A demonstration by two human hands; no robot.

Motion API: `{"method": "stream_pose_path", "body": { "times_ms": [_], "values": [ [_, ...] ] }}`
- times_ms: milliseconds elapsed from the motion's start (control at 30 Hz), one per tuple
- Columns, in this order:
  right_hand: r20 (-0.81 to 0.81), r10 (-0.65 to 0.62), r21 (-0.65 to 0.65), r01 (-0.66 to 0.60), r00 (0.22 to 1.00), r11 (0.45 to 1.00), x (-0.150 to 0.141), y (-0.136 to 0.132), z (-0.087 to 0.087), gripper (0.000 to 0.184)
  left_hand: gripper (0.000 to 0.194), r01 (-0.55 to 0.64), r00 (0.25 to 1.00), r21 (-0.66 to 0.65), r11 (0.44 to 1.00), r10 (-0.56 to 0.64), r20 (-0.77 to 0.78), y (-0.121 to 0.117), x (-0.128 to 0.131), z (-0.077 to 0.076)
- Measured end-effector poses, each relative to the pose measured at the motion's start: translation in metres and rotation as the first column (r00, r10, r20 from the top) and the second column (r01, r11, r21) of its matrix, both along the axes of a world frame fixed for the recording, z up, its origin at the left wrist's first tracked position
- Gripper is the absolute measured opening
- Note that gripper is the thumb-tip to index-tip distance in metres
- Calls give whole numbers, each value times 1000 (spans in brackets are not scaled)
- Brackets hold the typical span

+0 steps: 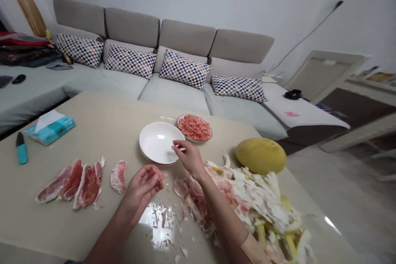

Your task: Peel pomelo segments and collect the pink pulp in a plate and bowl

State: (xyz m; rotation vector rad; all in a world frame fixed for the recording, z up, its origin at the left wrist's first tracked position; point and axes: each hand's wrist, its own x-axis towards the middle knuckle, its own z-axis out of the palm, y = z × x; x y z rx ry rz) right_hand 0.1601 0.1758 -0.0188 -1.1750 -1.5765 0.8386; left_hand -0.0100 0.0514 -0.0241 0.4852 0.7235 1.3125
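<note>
My left hand [140,192] is closed around a pink piece of pomelo flesh [157,174], just in front of the white bowl [148,142]. Over the bowl's right edge, my right hand [188,157] is closed in a pinch; anything between its fingertips is too small to make out. The bowl's visible inside is bare white. Behind it on the right, a dark-rimmed plate [209,137] bears a heap of pink pomelo flesh [194,127]. Peeled pomelo segments [88,183] lie to the left, with a single segment [118,176] nearer my left hand.
A whole yellow pomelo [260,155] sits on the right of the table [105,111], beside a pile of peel and membranes [256,198] under my right forearm. Far left are a teal-handled knife [21,150] and a tissue pack [52,128]. A sofa [173,95] stands behind.
</note>
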Motion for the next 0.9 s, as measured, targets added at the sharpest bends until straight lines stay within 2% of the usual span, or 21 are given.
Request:
{"method": "stream_pose_path", "body": {
  "times_ms": [233, 467, 533, 600, 700, 767, 833, 900],
  "values": [
    [30, 7, 22, -8, 1000, 1000, 15, -30, -1, 21, 19, 25, 1000, 1, 1000, -25, -7, -2, 0, 2],
    [42, 29, 67, -32, 999, 997, 10, -26, 0, 24, 21, 23, 999, -25, 999, -23, -24, -1, 3, -3],
    [16, 39, 24, -39, 999, 999, 10, -34, 3, 23, 21, 18, 999, -33, 999, -19, -29, 0, 4, -3],
    [-37, 83, -92, -86, 996, 992, 12, -49, 6, 24, 22, 16, 999, -36, 999, -17, -31, 0, 4, -2],
    [-125, 172, -300, -203, 977, 932, 14, -76, 7, 28, 22, 31, 999, -24, 999, -31, -21, -1, 6, -2],
    [-155, 202, -370, -246, 967, 896, 13, -91, 5, 29, 22, 47, 999, -18, 999, -48, -17, -2, 7, -3],
    [-162, 191, -364, -238, 968, 901, 12, -99, 3, 30, 21, 61, 998, -15, 998, -61, -17, -2, 8, -3],
    [-138, 166, -276, -199, 976, 940, 10, -104, 1, 31, 21, 70, 997, -9, 997, -70, -22, -2, 8, -3]
  ]
}}
